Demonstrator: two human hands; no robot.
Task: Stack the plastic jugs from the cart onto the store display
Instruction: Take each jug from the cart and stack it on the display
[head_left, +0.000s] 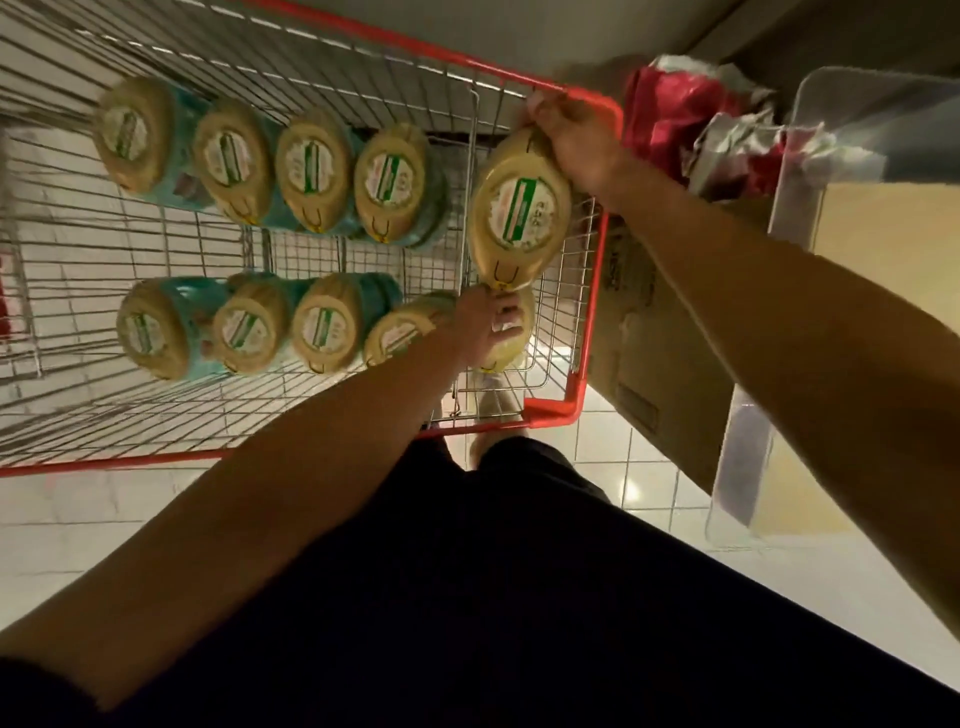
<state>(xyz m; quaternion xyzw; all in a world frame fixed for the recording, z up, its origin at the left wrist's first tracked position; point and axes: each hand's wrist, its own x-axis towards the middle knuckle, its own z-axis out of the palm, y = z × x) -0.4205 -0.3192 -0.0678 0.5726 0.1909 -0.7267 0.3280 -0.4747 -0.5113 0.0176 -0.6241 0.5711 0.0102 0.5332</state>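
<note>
Red-rimmed wire cart (551, 409) holds two jug rows (311, 166), open mesh between. Right hand (576, 140) grips a raised jug (519, 208) at the far rim corner; left hand (483, 327) clasps the near row's end jug (511, 353).

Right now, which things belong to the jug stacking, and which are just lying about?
In the job: red-rimmed wire cart; teal plastic jugs with tan oval ends; raised jug in the right hand; near jug gripped by the left hand.
Lying about: crumpled red and white wrapping; brown cardboard box.
</note>
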